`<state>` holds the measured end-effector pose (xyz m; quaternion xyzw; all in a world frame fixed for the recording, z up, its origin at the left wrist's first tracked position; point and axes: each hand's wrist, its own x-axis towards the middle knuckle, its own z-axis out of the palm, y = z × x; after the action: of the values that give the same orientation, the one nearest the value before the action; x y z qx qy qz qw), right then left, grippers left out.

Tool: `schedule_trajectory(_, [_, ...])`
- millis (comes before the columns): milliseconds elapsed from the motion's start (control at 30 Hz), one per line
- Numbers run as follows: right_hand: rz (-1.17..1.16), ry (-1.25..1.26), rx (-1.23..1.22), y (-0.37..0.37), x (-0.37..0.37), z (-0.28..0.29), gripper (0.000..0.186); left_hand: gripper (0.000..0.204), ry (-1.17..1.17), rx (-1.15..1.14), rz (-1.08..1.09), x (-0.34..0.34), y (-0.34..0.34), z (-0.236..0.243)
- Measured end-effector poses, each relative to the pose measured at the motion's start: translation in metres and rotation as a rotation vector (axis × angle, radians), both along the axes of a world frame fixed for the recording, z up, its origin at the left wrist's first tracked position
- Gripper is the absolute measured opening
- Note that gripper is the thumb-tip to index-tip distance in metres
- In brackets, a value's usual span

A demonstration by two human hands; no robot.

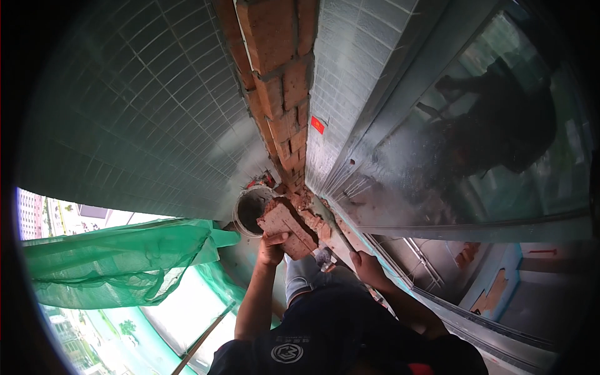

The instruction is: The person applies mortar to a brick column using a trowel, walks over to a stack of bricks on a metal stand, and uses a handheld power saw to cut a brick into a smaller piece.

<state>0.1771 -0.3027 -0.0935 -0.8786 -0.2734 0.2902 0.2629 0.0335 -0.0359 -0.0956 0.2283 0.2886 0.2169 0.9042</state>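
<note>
My left hand (272, 249) grips a flat reddish brick (286, 226) at its near edge, with the thumb lying over the top face. Closed round the handle end of a trowel (340, 230) is my right hand (370, 269); the long grey blade points away from me, toward the foot of the brickwork. A round mortar bucket (238, 218) stands just beyond and left of the held brick, its inside dark grey. Straight ahead rises a narrow column of orange bricks (284, 94) with grey mortar joints. Broken brick pieces and rubble (301, 201) lie at its foot.
Tiled walls (156, 81) flank the column on both sides. A reflective glass pane (500, 131) stands at the right, above a metal window track (450, 306). Green netting (119, 262) hangs at the left over an open edge, with buildings far below. A pole (203, 340) leans there.
</note>
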Motion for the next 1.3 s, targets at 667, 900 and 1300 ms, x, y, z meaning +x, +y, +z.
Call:
schedule_trajectory(667, [0.232, 1.246, 1.148, 0.124, 0.027, 0.113, 0.057, 0.072, -0.164, -0.422, -0.843, 0.015, -0.018, 0.159])
schedule_trajectory(900, [-0.194, 1.172, 1.033, 0.129, 0.044, 0.217, 0.026, 0.078, -0.138, 0.409, -0.2, -0.035, -0.057, 0.245])
schedule_trajectory(1300, [-0.086, 0.858, 1.182, 0.117, 0.035, 0.256, 0.028, 0.067, -0.147, 0.812, -0.448, -0.03, 0.014, 0.236])
